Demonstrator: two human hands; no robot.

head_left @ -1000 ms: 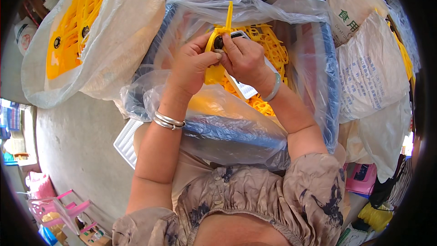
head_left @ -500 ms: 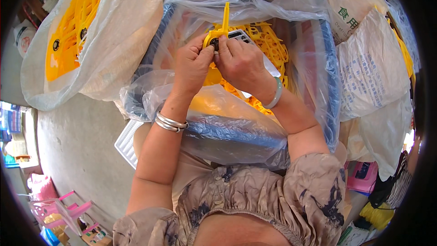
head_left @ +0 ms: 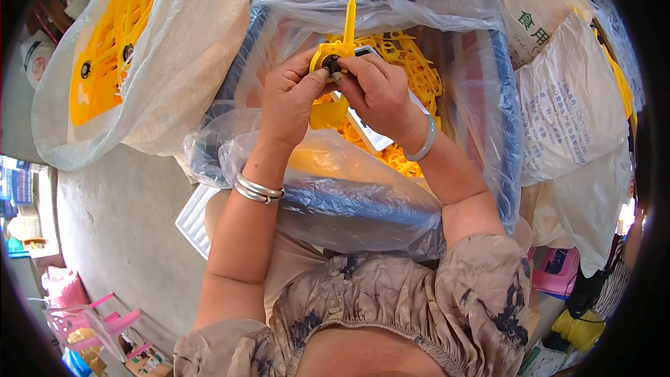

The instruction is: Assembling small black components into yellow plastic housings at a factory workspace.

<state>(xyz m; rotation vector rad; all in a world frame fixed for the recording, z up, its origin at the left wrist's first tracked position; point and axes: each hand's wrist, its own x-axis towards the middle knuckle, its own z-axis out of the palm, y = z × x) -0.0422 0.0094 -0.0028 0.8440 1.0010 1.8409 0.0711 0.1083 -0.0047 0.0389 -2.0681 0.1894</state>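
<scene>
I see yellow part [head_left: 333, 52] pinched between left hand [head_left: 293, 98] and right hand [head_left: 380, 91] fingers; long axis upright, over crate [head_left: 506, 84] middle.

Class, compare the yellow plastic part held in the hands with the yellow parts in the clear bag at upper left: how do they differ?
The held yellow part is small, with an upright stem, gripped by left hand and right hand. The bagged yellow panels are larger, flat, slotted, lying untouched inside the clear bag. Both are yellow plastic with a dark round fitting.
</scene>
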